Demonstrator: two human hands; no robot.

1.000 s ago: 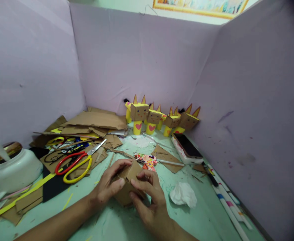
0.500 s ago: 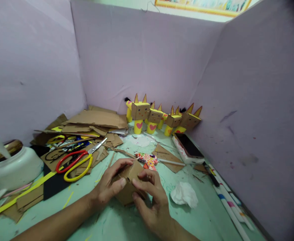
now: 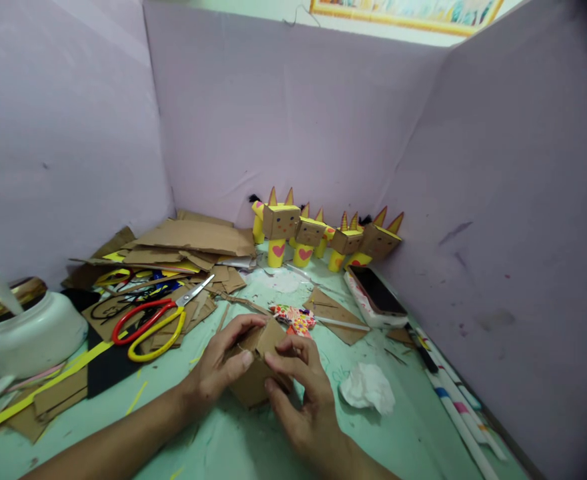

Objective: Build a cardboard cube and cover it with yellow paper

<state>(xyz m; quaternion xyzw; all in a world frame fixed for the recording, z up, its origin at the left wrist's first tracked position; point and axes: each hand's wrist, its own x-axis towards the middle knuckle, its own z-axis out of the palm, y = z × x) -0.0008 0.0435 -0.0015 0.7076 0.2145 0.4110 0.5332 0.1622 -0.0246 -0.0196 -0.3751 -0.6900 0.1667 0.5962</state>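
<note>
A small brown cardboard box (image 3: 250, 387) sits between my hands near the front of the table. My left hand (image 3: 223, 363) wraps its left side, thumb on the near upper edge and fingers over the far side. On the right, my right hand (image 3: 303, 393) grips the box's edge with thumb and fingertips. The box is tilted, and its far sides are hidden by my fingers. Just behind it lies a colourful patterned piece (image 3: 298, 320) with a white stick. Crumpled white tissue (image 3: 368, 389) rests to the right of my right hand.
Red-and-yellow scissors (image 3: 166, 317) lie left, beside stacked cardboard (image 3: 193, 237). A white pot-like container (image 3: 38, 340) stands at far left. Several yellow cardboard figures (image 3: 281, 227) line the back wall. A phone (image 3: 378, 290) and marker pens (image 3: 453, 400) lie along the right wall.
</note>
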